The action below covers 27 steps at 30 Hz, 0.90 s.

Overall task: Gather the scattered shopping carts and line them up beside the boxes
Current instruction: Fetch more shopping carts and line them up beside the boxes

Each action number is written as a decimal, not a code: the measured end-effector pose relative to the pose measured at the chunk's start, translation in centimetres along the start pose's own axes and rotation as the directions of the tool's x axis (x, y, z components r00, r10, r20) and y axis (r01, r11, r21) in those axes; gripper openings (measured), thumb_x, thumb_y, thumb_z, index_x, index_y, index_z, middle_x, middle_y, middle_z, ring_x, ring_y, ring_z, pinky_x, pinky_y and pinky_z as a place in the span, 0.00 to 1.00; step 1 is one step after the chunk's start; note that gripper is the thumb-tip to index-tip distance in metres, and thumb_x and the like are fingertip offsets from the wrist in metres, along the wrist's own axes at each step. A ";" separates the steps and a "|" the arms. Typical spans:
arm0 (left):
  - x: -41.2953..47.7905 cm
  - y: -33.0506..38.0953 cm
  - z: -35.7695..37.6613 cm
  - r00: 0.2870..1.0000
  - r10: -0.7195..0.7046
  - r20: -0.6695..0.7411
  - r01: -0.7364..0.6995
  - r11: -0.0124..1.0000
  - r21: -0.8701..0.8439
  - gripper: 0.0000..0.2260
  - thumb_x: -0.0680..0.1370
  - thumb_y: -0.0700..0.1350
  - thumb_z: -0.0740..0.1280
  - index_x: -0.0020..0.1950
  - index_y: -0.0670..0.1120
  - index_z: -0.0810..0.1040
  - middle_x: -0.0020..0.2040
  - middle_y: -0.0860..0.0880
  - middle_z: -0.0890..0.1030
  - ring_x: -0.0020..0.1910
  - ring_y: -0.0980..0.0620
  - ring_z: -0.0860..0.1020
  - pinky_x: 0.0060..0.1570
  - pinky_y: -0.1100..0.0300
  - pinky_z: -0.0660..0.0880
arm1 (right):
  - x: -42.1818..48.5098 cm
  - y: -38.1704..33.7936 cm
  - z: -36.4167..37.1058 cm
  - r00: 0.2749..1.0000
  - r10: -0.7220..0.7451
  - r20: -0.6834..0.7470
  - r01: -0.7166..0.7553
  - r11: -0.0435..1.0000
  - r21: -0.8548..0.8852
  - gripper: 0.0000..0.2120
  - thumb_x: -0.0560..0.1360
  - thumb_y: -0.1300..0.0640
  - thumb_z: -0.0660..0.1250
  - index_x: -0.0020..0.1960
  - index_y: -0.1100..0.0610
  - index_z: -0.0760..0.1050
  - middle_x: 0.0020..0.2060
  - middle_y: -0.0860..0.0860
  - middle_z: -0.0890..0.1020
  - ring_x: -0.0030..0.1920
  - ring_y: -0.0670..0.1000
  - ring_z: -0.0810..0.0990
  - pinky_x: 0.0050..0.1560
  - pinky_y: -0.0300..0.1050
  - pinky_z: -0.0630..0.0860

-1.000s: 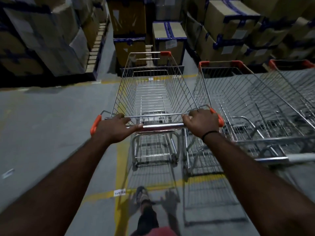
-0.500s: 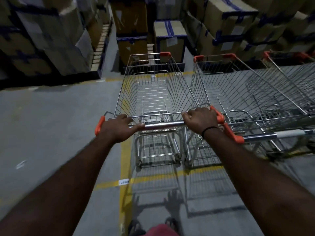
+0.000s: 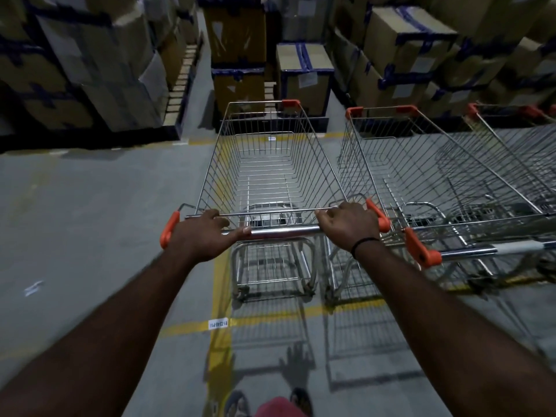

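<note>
A wire shopping cart (image 3: 267, 164) with orange corner caps stands straight ahead of me, its basket empty. My left hand (image 3: 204, 233) grips the left end of its chrome handle bar (image 3: 282, 231). My right hand (image 3: 349, 225) grips the right end. A second cart (image 3: 427, 176) stands close on the right, parallel to mine, with its handle a little nearer to me. Part of a third cart (image 3: 517, 136) shows at the right edge. Stacked cardboard boxes (image 3: 304, 70) with blue tape rise just beyond the carts' fronts.
More taped boxes (image 3: 78, 64) are stacked on pallets at the far left, with a narrow aisle (image 3: 195, 73) between the stacks. Yellow floor lines (image 3: 222, 296) run under the cart. Open grey concrete floor (image 3: 84, 230) lies to the left. My feet show at the bottom edge.
The cart I hold has rolled forward alongside the second cart, closer to the boxes. Both hands have kept their grip on the handle bar.
</note>
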<state>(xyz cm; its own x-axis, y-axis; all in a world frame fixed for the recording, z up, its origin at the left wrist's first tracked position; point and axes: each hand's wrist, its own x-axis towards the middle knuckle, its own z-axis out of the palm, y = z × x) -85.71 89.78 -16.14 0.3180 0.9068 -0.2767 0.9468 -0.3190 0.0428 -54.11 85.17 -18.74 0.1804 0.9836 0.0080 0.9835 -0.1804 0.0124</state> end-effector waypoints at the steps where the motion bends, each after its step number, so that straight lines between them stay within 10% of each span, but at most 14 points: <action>1: -0.2 -0.3 0.2 1.000 0.000 -0.004 0.000 1.000 -0.005 0.45 0.72 0.80 0.40 0.73 0.55 0.74 0.80 0.51 0.64 0.74 0.48 0.69 0.70 0.45 0.63 | -0.2 -0.1 0.1 1.000 0.003 -0.004 -0.003 1.000 -0.004 0.36 0.77 0.32 0.42 0.55 0.50 0.84 0.52 0.54 0.82 0.56 0.56 0.78 0.51 0.51 0.69; 27: -3.9 2.3 2.7 0.993 -0.008 -0.115 0.009 1.000 0.006 0.47 0.69 0.82 0.37 0.68 0.56 0.79 0.78 0.51 0.67 0.68 0.45 0.75 0.61 0.49 0.75 | -4.7 2.6 0.4 1.000 -0.009 -0.020 0.010 0.999 0.036 0.35 0.79 0.31 0.45 0.48 0.51 0.84 0.40 0.49 0.83 0.44 0.52 0.80 0.54 0.52 0.72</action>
<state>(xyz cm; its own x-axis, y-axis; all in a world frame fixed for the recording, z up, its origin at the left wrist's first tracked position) -84.86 84.79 -17.53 0.3137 0.9351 -0.1652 0.9493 -0.3123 0.0347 -52.39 80.03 -19.09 0.1709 0.9849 0.0282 0.9851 -0.1703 -0.0236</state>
